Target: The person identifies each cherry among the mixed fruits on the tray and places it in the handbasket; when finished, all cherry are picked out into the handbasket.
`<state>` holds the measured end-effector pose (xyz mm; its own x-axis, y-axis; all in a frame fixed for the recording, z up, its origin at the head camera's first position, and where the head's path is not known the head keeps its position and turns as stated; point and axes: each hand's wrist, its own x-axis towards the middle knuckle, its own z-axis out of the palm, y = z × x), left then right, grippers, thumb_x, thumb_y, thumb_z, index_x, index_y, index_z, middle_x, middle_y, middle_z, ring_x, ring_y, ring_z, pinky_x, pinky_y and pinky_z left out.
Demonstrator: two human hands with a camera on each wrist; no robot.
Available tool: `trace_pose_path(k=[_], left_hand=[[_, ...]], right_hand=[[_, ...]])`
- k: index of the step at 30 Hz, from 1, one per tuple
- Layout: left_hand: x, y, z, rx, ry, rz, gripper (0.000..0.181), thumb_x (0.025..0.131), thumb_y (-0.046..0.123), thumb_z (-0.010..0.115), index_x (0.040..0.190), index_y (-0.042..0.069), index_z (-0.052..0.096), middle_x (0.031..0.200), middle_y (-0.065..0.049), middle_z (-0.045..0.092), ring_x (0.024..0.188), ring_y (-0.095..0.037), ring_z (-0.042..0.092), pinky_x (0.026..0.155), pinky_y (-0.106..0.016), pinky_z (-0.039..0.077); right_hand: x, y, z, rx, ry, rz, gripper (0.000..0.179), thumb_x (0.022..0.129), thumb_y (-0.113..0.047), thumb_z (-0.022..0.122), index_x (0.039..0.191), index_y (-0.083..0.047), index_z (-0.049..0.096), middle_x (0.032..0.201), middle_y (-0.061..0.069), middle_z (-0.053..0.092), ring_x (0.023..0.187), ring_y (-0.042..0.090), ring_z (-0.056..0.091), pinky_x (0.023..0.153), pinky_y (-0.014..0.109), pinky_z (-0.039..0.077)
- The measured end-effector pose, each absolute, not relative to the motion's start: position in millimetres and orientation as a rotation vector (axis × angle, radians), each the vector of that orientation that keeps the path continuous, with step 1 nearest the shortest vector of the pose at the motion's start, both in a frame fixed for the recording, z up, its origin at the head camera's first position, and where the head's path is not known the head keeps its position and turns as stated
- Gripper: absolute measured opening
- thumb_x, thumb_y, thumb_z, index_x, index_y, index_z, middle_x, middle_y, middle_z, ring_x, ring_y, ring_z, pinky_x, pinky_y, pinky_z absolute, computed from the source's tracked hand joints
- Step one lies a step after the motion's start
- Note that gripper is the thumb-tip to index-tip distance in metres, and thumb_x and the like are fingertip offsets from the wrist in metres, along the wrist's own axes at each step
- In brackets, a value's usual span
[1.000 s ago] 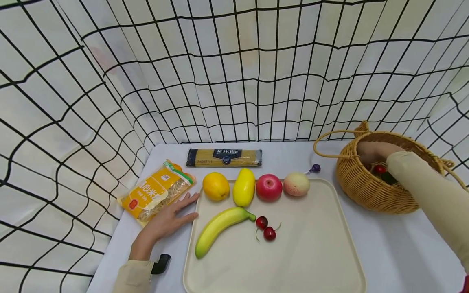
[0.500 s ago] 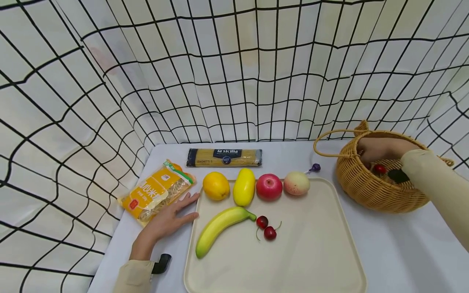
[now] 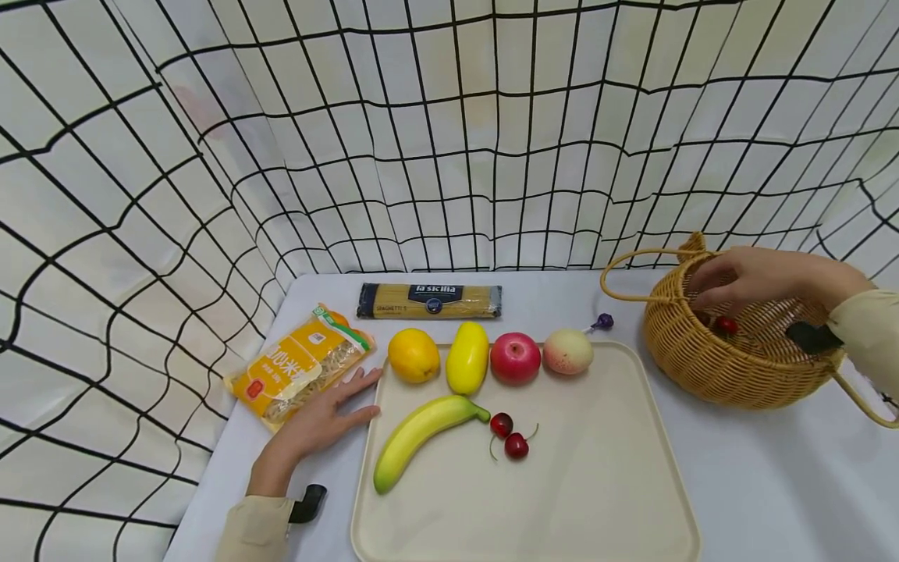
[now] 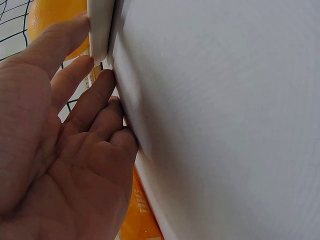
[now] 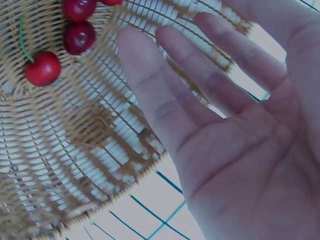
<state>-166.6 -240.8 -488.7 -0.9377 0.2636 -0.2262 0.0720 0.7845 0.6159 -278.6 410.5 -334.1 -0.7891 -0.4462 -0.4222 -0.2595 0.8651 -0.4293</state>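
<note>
My left hand (image 3: 316, 421) lies with its fingers stretched out at the left edge of the beige tray (image 3: 583, 484). In the left wrist view its thumb touches the tray's side. Over on the right, my right hand (image 3: 765, 277) reaches over the rim into the wicker basket (image 3: 730, 375). Its fingers are relaxed and hold nothing in the right wrist view. Several cherries (image 5: 42, 68) lie inside the basket, below and beside those fingers. On the tray are a banana (image 3: 424, 437) and two cherries (image 3: 516, 446).
Along the tray's far edge sit a lemon (image 3: 413, 356), a yellow oblong fruit (image 3: 467, 359), a red apple (image 3: 516, 358) and a peach (image 3: 568, 352). Behind lie a spaghetti pack (image 3: 430, 302) and a purple lollipop (image 3: 603, 321). An orange food bag (image 3: 302, 367) is at left.
My right hand has risen from deep inside the basket and drawn back to the right, so more of it shows. My left hand and the items on the tray stay put.
</note>
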Motion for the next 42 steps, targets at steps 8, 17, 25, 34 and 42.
trace_pose_path(k=[8,17,25,34,42], left_hand=[[-165,-240,-488,0.246,2.674,0.912,0.067,0.102,0.055,0.068,0.163,0.037,0.045,0.175,-0.010,0.033,0.164,-0.040,0.029,0.129,-0.071,0.028],[-165,-238,-485,0.235,2.661,0.920,0.067,0.102,0.055,0.068,0.163,0.038,0.046,0.176,-0.010,0.032,0.164,-0.040,0.029,0.129,-0.071,0.027],[-164,-238,-483,0.222,2.663,0.915,0.067,0.102,0.055,0.067,0.163,0.037,0.045,0.176,-0.010,0.032,0.165,-0.040,0.028,0.129,-0.071,0.027],[-165,-237,-483,0.230,2.682,0.889,0.068,0.102,0.056,0.066,0.164,0.038,0.043,0.176,-0.009,0.032,0.164,-0.042,0.028,0.128,-0.072,0.027],[-164,-237,-482,0.218,2.668,0.918,0.068,0.102,0.055,0.068,0.163,0.038,0.044,0.176,-0.010,0.031,0.165,-0.040,0.027,0.129,-0.071,0.026]], right_hand=[[-264,411,-312,-0.377,2.720,-0.563,0.039,0.110,-0.028,0.063,0.137,0.000,0.067,0.124,0.018,0.077,0.082,0.014,0.078,0.073,0.027,0.065],[-236,384,-309,-0.376,2.788,-0.933,0.034,0.106,-0.029,0.070,0.135,-0.013,0.072,0.122,0.003,0.080,0.085,0.019,0.079,0.076,0.024,0.065],[-199,340,-322,-0.549,2.685,-1.187,0.030,0.103,-0.017,0.074,0.133,-0.020,0.073,0.115,-0.005,0.082,0.087,0.021,0.076,0.074,0.030,0.064],[-164,292,-388,-0.635,2.414,-1.429,0.038,0.102,-0.017,0.075,0.139,-0.010,0.066,0.132,0.014,0.074,0.085,0.028,0.078,0.077,0.035,0.067],[-149,257,-446,-0.532,2.199,-1.589,0.044,0.099,-0.017,0.078,0.139,-0.004,0.065,0.135,0.029,0.069,0.104,0.040,0.076,0.082,0.041,0.069]])
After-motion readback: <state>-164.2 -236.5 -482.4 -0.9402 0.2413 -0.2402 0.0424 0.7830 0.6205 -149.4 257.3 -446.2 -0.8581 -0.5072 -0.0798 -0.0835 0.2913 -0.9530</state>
